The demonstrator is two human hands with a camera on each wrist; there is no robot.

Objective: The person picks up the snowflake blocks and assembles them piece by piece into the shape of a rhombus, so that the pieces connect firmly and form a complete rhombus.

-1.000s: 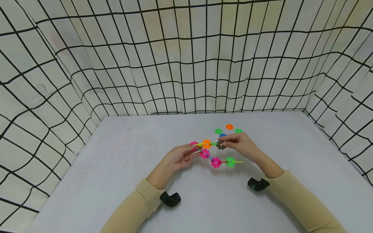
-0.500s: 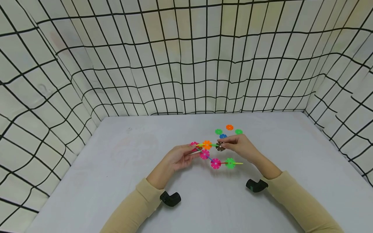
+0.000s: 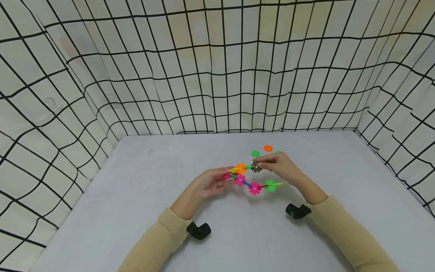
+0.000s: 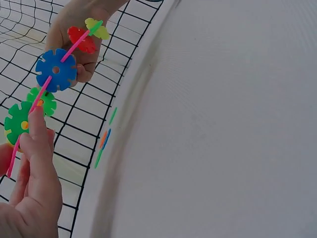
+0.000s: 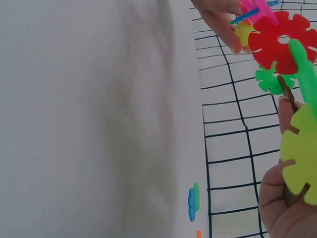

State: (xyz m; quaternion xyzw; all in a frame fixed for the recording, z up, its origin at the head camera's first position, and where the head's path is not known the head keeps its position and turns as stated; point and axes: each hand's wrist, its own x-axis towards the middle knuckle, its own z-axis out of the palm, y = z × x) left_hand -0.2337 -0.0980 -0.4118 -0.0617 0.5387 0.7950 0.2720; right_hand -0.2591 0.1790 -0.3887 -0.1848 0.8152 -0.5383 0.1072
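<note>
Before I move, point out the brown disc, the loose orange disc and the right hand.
Brown disc (image 3: 255, 169), head view: its face, just below the centre.
Loose orange disc (image 3: 267, 149), head view: its upper face.
Right hand (image 3: 279, 165), head view: middle of the hand.

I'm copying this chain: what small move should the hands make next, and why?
Probably press the brown disc into the adjoining green disc: the right hand pinches it there, its seating unclear, while the left hand holds the chain.

disc chain (image 3: 255, 188): twisted, free end higher | right hand (image 3: 283, 168): slightly higher, covering most of blue disc (image 5: 192, 204)
</note>
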